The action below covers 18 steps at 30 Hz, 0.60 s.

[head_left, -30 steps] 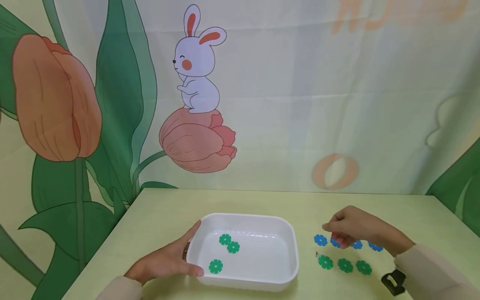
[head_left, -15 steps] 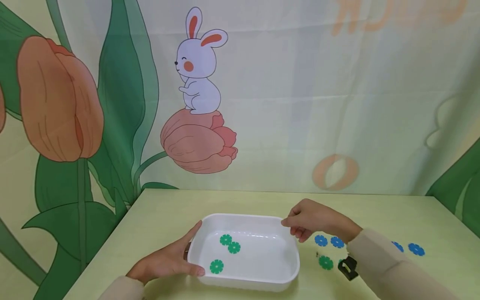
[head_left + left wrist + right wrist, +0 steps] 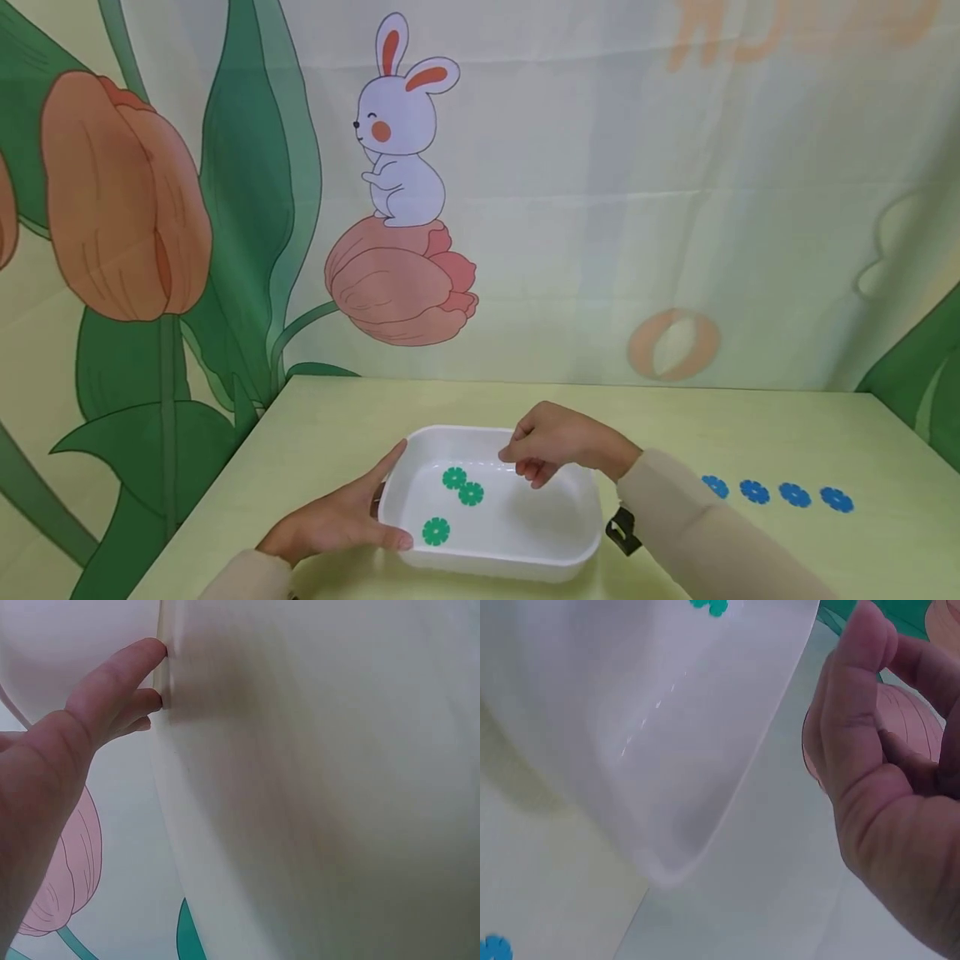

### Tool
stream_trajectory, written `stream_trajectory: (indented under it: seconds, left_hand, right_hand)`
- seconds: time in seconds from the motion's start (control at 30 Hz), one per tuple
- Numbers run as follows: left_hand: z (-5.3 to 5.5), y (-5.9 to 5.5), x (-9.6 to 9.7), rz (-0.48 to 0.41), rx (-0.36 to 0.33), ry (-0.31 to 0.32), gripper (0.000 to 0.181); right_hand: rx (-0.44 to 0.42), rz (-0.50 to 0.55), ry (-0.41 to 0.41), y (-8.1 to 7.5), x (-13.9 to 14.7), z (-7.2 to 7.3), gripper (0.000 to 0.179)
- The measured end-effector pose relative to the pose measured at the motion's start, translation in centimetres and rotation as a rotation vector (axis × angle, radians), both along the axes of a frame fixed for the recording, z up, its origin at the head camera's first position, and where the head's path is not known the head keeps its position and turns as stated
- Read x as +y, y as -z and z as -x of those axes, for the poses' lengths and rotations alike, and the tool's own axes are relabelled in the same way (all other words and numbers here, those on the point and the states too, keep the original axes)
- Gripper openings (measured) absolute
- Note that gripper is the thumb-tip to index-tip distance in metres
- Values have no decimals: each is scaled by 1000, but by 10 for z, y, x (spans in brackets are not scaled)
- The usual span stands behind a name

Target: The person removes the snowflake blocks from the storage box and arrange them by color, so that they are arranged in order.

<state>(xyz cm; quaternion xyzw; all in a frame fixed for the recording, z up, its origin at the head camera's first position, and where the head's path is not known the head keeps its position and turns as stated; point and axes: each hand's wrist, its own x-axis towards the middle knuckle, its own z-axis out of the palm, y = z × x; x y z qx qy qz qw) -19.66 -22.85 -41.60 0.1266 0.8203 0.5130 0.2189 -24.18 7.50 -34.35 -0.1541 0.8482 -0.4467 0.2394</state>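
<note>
My left hand [image 3: 341, 517] grips the left end of a white plastic tray [image 3: 495, 567], its thumb at the near corner and its fingers at the far one. In the left wrist view, the left fingers [image 3: 120, 682] lie against an edge of the tray. Inside the tray are a lone green notched disc [image 3: 436, 531] and two overlapping green notched discs [image 3: 470, 493]. Above the tray's far right part hovers my right hand [image 3: 558, 446], thumb and index tips together. No object shows between the right fingertips [image 3: 870, 637]; anything pinched there is hidden.
Blue notched discs [image 3: 795, 495] lie in a row on the pale yellow table [image 3: 750, 433] to the right. My right sleeve [image 3: 697, 525], with a black clip [image 3: 624, 532], covers part of that side. A printed cloth [image 3: 540, 250] hangs behind the table.
My right hand has moved left from over the blue discs to above the tray. The sleeve now covers the green discs on the table. My left hand keeps its hold.
</note>
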Motion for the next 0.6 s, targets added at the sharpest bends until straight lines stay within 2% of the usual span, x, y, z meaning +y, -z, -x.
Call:
stream_trajectory:
  seconds: [0.23,0.43,0.6]
  left_hand:
    - [0,-1,0,-11,5,13,118]
    - [0,0,0,-10,2,11,116]
    - [-1,0,-1,-21,7,26,116]
  right_hand:
    - [-2,-47,-38,7,-28,3,18]
    - [-108,-18,-116,15,-46,4,11]
    - [-147,-40,-182,21,-61,5,13]
